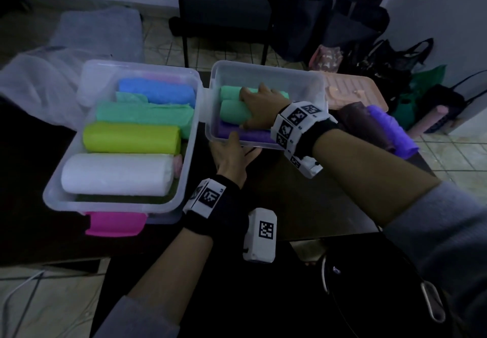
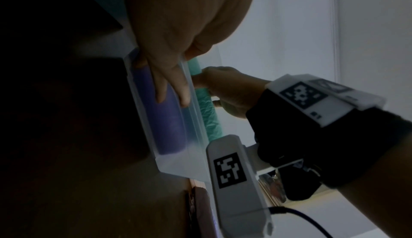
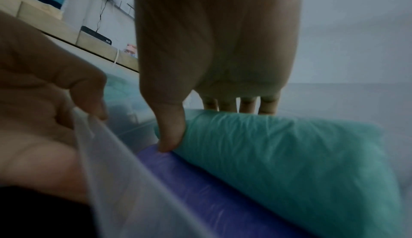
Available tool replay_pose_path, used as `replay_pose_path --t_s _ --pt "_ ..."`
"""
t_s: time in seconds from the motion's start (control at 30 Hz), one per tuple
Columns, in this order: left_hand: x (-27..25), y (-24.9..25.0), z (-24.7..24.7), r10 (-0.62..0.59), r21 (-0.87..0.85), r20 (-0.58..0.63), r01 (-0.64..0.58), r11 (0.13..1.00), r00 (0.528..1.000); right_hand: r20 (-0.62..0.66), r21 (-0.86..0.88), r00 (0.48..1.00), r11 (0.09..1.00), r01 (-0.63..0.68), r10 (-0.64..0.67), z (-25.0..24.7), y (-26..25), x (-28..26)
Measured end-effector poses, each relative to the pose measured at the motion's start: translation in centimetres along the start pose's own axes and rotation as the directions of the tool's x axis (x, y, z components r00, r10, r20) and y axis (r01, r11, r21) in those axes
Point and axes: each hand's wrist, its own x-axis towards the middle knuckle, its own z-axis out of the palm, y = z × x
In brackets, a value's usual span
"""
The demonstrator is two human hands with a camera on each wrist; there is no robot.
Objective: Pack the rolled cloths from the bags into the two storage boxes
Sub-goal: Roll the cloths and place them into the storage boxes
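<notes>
Green roll [image 1: 233, 113] lengthwise along box's near wall [image 1: 237, 140]

Left box [image 1: 118, 207]: clear, packed with white, lime, mint, blue rolls lying flat.
Right box [image 1: 268, 72]: two mint rolls, one purple.

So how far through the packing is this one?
Left box looks full of rolls. Right box holds a purple roll and two green ones; the right hand grips the nearer green roll while the left hand steadies the box. Two rolls wait outside.
</notes>
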Motion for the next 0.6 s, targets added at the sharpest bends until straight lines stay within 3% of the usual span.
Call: replay_pose_path --t_s 0.2,0.6 --pt "0.2 0.1 0.0 -0.017 -0.020 0.006 0.017 1.000 1.000 -0.066 -0.126 0.996 0.991 0.043 -0.052 -0.1 -0.3 0.5" --pt "0.9 0.1 0.6 0.054 0.020 -0.066 -0.053 0.998 0.996 -0.221 0.068 0.972 0.993 0.095 -0.078 1.4 -0.1 1.0"
